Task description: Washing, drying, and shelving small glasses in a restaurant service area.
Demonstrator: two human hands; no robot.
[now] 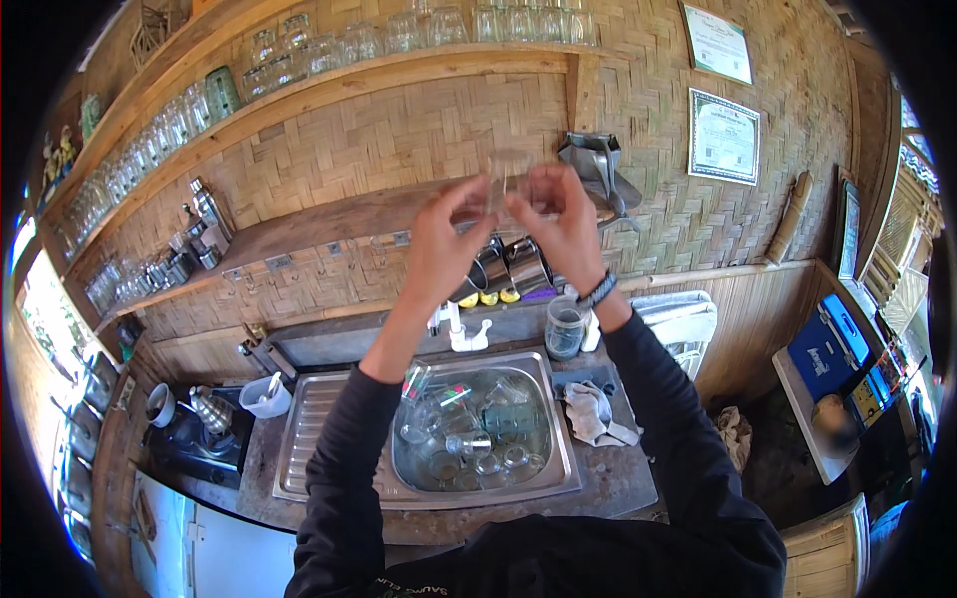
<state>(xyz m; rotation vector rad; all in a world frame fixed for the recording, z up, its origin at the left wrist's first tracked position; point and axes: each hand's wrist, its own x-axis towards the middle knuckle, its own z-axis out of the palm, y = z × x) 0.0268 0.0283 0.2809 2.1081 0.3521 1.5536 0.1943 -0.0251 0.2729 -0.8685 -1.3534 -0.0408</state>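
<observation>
Both my arms reach up and forward over the sink, level with the wooden shelf on the wall. Between my fingertips is a clear drinking glass, slightly blurred. My left hand grips its left side and my right hand, with a dark band on the wrist, grips its right side. Below, the steel sink holds water with several clear glasses and a greenish glass mug in it. A white tap rises behind the basin.
Rows of glasses line the upper shelf. Metal mugs hang under the lower shelf. A glass jar and a crumpled cloth sit right of the sink; a white tub and kettle are at left.
</observation>
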